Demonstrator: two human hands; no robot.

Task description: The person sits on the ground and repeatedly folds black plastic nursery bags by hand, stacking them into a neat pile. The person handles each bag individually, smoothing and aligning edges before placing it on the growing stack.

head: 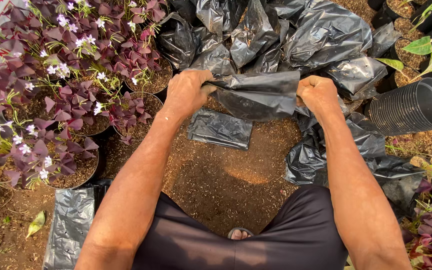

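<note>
Potted plants (51, 100) left, bag heap (276, 35) behind, stacked pots (411, 107) right

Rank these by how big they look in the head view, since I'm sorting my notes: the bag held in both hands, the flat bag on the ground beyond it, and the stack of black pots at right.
1. Held bag
2. Stack of pots, close to the held bag, so unsure
3. Flat bag

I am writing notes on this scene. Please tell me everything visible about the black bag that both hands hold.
The black plastic bag is thin, glossy and wrinkled, dotted with small punched holes. It hangs above the brown soil, stretched sideways. The left hand grips its left edge and the right hand grips its right edge, both as closed fists. It looks empty and slack.
</note>
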